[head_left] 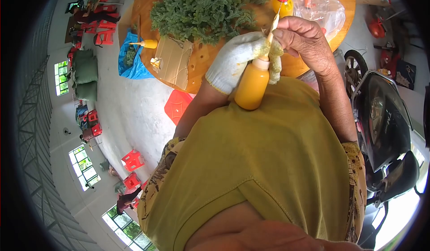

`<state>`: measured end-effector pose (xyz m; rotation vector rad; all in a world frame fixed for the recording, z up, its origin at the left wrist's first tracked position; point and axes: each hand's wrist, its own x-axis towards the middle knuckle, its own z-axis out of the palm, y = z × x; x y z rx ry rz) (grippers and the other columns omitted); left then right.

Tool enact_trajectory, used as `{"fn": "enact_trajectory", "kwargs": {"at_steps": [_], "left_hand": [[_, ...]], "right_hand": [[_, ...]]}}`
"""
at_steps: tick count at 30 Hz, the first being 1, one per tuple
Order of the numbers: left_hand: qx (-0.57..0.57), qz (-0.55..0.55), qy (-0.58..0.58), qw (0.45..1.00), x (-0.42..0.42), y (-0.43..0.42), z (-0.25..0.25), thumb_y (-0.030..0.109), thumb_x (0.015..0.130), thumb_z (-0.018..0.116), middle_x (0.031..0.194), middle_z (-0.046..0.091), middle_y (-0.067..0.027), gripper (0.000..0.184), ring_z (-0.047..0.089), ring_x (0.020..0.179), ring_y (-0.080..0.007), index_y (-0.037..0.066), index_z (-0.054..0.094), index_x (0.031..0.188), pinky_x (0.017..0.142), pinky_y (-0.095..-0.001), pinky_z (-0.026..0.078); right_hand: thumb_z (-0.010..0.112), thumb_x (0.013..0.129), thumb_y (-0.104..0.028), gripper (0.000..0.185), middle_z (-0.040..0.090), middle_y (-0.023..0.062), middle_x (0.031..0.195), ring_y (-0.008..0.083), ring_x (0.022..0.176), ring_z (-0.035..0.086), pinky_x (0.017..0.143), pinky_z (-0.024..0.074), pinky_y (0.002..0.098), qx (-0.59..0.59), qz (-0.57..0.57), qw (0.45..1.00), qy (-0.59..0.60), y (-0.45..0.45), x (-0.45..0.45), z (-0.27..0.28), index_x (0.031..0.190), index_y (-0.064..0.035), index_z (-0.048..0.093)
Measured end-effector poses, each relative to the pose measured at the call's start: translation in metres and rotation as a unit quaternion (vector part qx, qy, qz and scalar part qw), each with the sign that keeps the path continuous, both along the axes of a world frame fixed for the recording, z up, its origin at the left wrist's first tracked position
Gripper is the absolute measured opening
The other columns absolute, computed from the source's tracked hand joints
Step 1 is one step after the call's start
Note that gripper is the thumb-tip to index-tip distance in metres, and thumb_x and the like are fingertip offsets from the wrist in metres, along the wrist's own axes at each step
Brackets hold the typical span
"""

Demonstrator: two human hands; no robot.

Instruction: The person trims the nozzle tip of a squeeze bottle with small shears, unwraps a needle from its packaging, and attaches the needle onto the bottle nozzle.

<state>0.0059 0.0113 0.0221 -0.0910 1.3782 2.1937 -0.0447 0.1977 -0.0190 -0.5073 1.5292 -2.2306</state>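
Observation:
A squeeze bottle (pixel 252 87) with yellow-orange contents stands slightly tilted in front of my chest. My left hand (pixel 235 61), in a white knitted glove with yellowish stains on its fingers, is closed around the bottle's neck and nozzle. A long pale nozzle (pixel 274 25) points up from it and narrows to a thin tip. My right hand (pixel 309 40) is bare, its thumb and fingers pinched together at the nozzle's upper part. What exactly lies between those fingertips is partly hidden.
Green artificial foliage (pixel 204 11) is heaped on the round wooden table (pixel 199 67). Near it are a red-capped bottle (pixel 282 2), a clear plastic bag (pixel 322 7), flattened cardboard (pixel 174 61) and another yellow bottle (pixel 150 44). A blue bag (pixel 130 65) hangs at the edge; a motorbike (pixel 380 121) stands right.

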Motion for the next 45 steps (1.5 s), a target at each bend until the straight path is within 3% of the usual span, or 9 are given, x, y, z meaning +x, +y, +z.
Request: {"fn": "enact_trajectory", "kwargs": {"at_steps": [5, 8, 20, 24, 27, 30, 36, 42, 45], "left_hand": [[-0.046, 0.033, -0.022, 0.998, 0.005, 0.004, 0.014, 0.019, 0.093, 0.055, 0.080, 0.065, -0.0121, 0.021, 0.064, 0.066, -0.0197, -0.001, 0.061, 0.098, 0.063, -0.0319, 0.055], [-0.029, 0.030, -0.017, 0.999, 0.006, 0.005, 0.009, 0.021, 0.094, 0.055, 0.078, 0.065, -0.0124, 0.023, 0.064, 0.064, -0.0201, -0.001, 0.060, 0.098, 0.061, -0.0314, 0.054], [0.036, 0.020, -0.006, 0.999, 0.001, 0.002, 0.003, 0.025, 0.094, 0.057, 0.076, 0.065, -0.0137, 0.030, 0.064, 0.065, -0.0211, -0.004, 0.062, 0.101, 0.061, -0.0315, 0.052], [-0.205, 0.011, 0.062, 0.977, -0.007, 0.001, 0.016, 0.018, 0.092, 0.063, 0.084, 0.066, -0.0084, 0.027, 0.062, 0.074, -0.0125, -0.005, 0.065, 0.106, 0.066, -0.0260, 0.050], [-0.399, -0.026, 0.177, 0.899, -0.007, 0.004, 0.025, 0.012, 0.089, 0.064, 0.085, 0.065, -0.0072, 0.022, 0.058, 0.074, -0.0093, -0.005, 0.066, 0.103, 0.067, -0.0245, 0.047], [-0.267, -0.054, 0.121, 0.955, -0.006, -0.006, 0.011, 0.016, 0.089, 0.065, 0.087, 0.066, -0.0090, 0.027, 0.060, 0.075, -0.0115, -0.005, 0.065, 0.106, 0.068, -0.0250, 0.048], [0.004, -0.100, -0.025, 0.995, -0.001, -0.011, 0.001, 0.021, 0.093, 0.057, 0.088, 0.068, -0.0154, 0.031, 0.065, 0.074, -0.0200, -0.004, 0.062, 0.111, 0.068, -0.0300, 0.052], [-0.135, -0.050, 0.065, 0.987, 0.002, -0.005, 0.008, 0.021, 0.095, 0.054, 0.088, 0.067, -0.0135, 0.030, 0.065, 0.075, -0.0196, -0.003, 0.063, 0.110, 0.069, -0.0301, 0.053], [-0.190, -0.014, 0.052, 0.980, 0.000, -0.001, 0.014, 0.012, 0.092, 0.059, 0.085, 0.069, -0.0098, 0.015, 0.066, 0.072, -0.0172, 0.000, 0.066, 0.098, 0.064, -0.0285, 0.053]], "right_hand": [[0.062, 0.097, -0.021, 0.019, 0.059, -0.0048, 0.071, -0.0007, 0.055, 0.044, 0.045, 0.0281, 0.0153, 0.009, -0.003, 1.000, 0.015, 0.002, 0.002, -0.006, 0.104, -0.0045, 0.069], [0.062, 0.097, -0.017, 0.014, 0.056, -0.0055, 0.070, 0.0017, 0.059, 0.045, 0.051, 0.0343, 0.0175, 0.026, 0.025, 0.999, -0.028, 0.006, 0.002, 0.005, 0.099, -0.0047, 0.068], [0.063, 0.097, -0.021, 0.019, 0.059, -0.0041, 0.071, 0.0019, 0.054, 0.043, 0.047, 0.0324, 0.0170, -0.013, -0.059, 0.998, 0.008, -0.005, 0.006, -0.009, 0.106, -0.0051, 0.069], [0.065, 0.095, -0.021, 0.015, 0.060, -0.0042, 0.069, 0.0012, 0.053, 0.042, 0.046, 0.0309, 0.0174, -0.035, -0.085, 0.995, -0.024, -0.007, 0.005, -0.003, 0.096, -0.0066, 0.068], [0.066, 0.095, -0.025, 0.021, 0.060, -0.0039, 0.067, 0.0007, 0.052, 0.042, 0.045, 0.0301, 0.0180, -0.003, -0.089, 0.996, -0.017, -0.005, 0.002, -0.004, 0.082, -0.0090, 0.064], [0.069, 0.092, -0.028, 0.025, 0.062, -0.0015, 0.068, 0.0040, 0.051, 0.047, 0.045, 0.0360, 0.0182, -0.023, -0.047, 0.998, -0.038, -0.001, -0.001, -0.006, 0.096, -0.0038, 0.069], [0.065, 0.095, -0.025, 0.025, 0.066, 0.0027, 0.073, 0.0057, 0.055, 0.052, 0.046, 0.0381, 0.0187, -0.116, 0.012, 0.991, -0.060, -0.001, -0.002, -0.005, 0.100, -0.0005, 0.069], [0.063, 0.096, -0.020, 0.021, 0.068, 0.0032, 0.079, 0.0049, 0.061, 0.056, 0.048, 0.0413, 0.0182, -0.119, -0.005, 0.989, -0.093, 0.002, -0.003, -0.014, 0.103, -0.0014, 0.068], [0.064, 0.096, -0.018, 0.018, 0.068, 0.0026, 0.081, 0.0044, 0.065, 0.058, 0.048, 0.0422, 0.0178, -0.105, -0.005, 0.992, -0.067, 0.006, 0.002, -0.015, 0.103, -0.0025, 0.068]]}}
